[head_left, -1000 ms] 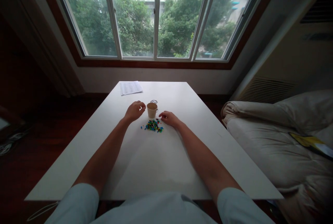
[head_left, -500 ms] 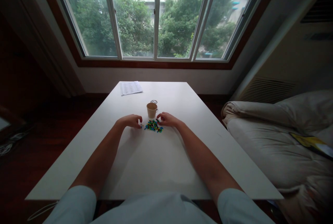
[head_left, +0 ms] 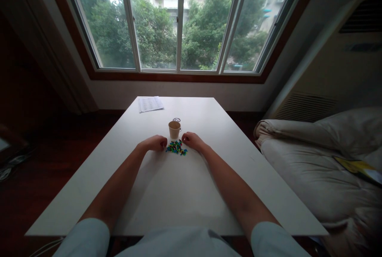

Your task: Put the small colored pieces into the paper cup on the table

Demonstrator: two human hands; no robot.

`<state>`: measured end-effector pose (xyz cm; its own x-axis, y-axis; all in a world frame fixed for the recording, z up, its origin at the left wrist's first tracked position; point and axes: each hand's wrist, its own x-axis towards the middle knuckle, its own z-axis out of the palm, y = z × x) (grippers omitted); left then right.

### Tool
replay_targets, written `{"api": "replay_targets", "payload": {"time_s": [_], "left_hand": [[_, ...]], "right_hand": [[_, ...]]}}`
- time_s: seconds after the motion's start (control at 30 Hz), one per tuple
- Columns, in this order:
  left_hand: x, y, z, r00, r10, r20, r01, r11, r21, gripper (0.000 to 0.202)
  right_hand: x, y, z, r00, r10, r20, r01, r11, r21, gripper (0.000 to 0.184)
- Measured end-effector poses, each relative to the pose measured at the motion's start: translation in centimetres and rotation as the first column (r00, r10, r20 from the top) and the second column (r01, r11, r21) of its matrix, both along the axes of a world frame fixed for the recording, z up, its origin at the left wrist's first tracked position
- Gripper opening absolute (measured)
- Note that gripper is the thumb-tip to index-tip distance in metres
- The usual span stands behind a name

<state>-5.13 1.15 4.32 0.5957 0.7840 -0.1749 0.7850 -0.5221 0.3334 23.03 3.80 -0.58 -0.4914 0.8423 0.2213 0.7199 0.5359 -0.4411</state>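
A small heap of colourful little pieces (head_left: 176,147), mostly green and blue with some yellow and red, lies loose on the white table (head_left: 179,193). Just behind it stands an upright light-brown cup (head_left: 174,130); its inside is too small to make out. My left hand (head_left: 157,143) is at the left edge of the heap, its fingers curled and pressed together. To the right of the cup, at the heap's right side, my right hand (head_left: 192,141) has its fingers closed. Whatever either hand pinches is hidden or too small to name.
Behind the cup lies a thin dark loop (head_left: 176,119). Sheets of printed paper (head_left: 151,104) rest at the table's far left corner. A padded beige seat (head_left: 292,165) stands to the right, and a window (head_left: 179,22) is beyond the table.
My left hand has moved right towards the heap and its fingers have closed. My right hand's fingers have drawn back from the pieces and curled in. The view has tilted slightly up.
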Motion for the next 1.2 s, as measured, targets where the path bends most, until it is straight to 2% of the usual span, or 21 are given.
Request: {"api": "replay_targets", "payload": {"time_s": [0.33,0.57,0.73,0.83,0.93,1.07,1.2], "left_hand": [[0.0,0.0,-0.3,0.999,0.027,0.039,-0.03,0.996,0.086,0.019],[0.2,0.0,-0.6,1.0,0.013,0.011,-0.015,0.983,0.183,0.02],[0.3,-0.1,-0.6,0.998,-0.029,0.055,0.016,0.974,0.225,0.018],[0.5,-0.2,0.2,0.995,-0.04,0.093,0.015,0.967,0.254,0.016],[1.2,-0.4,1.6,0.99,-0.037,0.137,-0.001,0.963,0.268,0.015],[2.7,-0.4,3.5,0.954,-0.001,0.299,-0.104,0.937,0.334,0.015],[4.4,0.1,3.9,0.877,0.029,0.479,-0.244,0.887,0.393,0.014]], "right_hand": [[0.1,0.3,-1.1,0.995,-0.074,-0.061,0.076,0.997,0.026,0.015],[0.0,0.2,-1.0,0.992,-0.095,-0.083,0.097,0.995,0.02,0.015],[-0.2,0.0,-0.8,0.991,-0.103,-0.08,0.106,0.994,0.025,0.015],[-0.4,-0.2,-0.7,0.992,-0.11,-0.064,0.112,0.993,0.033,0.014],[-0.6,-0.3,-0.7,0.991,-0.129,-0.045,0.131,0.99,0.048,0.013],[-0.8,-0.5,-0.7,0.989,-0.144,-0.033,0.146,0.987,0.073,0.014],[-0.9,-0.7,-0.7,0.988,-0.153,-0.015,0.154,0.986,0.071,0.015]]}}
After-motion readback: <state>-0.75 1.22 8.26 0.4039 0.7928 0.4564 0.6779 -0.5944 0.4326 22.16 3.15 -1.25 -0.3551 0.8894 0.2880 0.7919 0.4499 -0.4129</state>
